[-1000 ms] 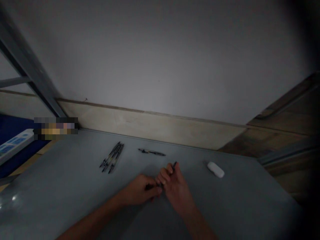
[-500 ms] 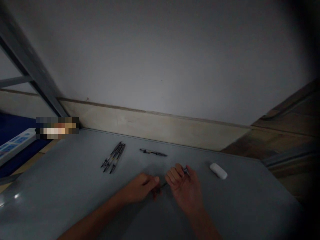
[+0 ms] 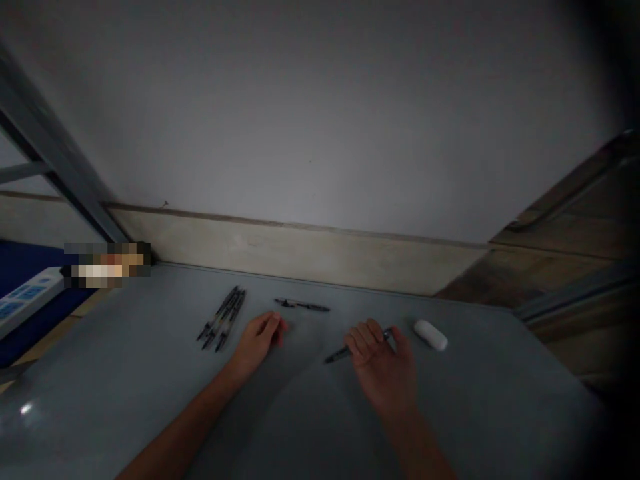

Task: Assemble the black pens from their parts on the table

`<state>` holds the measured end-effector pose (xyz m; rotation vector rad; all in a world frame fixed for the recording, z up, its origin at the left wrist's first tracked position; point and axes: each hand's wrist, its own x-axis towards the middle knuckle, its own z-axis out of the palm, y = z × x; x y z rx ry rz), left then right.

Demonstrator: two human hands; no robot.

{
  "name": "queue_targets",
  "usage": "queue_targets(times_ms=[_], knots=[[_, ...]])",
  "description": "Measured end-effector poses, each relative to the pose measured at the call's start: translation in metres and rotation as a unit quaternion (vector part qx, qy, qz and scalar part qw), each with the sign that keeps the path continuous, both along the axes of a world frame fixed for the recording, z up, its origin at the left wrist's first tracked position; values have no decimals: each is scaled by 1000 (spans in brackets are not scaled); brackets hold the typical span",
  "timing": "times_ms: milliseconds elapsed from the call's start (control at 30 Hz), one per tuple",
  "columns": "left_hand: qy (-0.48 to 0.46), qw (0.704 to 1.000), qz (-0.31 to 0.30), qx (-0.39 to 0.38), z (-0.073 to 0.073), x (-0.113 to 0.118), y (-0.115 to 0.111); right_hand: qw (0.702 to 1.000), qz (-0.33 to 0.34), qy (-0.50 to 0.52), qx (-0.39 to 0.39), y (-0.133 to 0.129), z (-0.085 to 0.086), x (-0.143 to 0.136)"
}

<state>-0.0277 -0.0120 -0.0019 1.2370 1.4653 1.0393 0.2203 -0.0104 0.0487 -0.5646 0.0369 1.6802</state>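
Note:
A dark pen [image 3: 337, 356] is gripped in my right hand [image 3: 384, 360], its tip sticking out to the left and its other end showing near the thumb. My left hand [image 3: 259, 339] is over the table with its fingers pressed together; whatever lies between them, if anything, is too small to make out. Just above it, a single pen [image 3: 302, 305] lies nearly level on the grey table. To the left of my left hand, several dark pens [image 3: 223, 319] lie side by side at a slant.
A white rounded case [image 3: 431, 335] lies on the grey table [image 3: 125, 373], right of my right hand. The wall stands behind the table's far edge. At the far left are a white power strip [image 3: 30, 300], a blue surface and a metal post [image 3: 65, 160].
My left hand has moved away from the pen in my right hand, up and to the left toward the group of pens. The held pen's tip is now exposed. The view has shifted slightly.

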Motion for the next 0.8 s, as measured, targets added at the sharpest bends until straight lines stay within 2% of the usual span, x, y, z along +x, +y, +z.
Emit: queue_targets(times_ms=[233,467,800], knots=[[-8,999,-53,6,-2,3,-3,1000,16,-3,7,2,-9,-4],[-80,996,-23,-10,-1,-3,2,999,30,-12,40,3,-15,3],[-62,997,-35,-18,7,-2,0,999,27,-15,37,3,-18,1]])
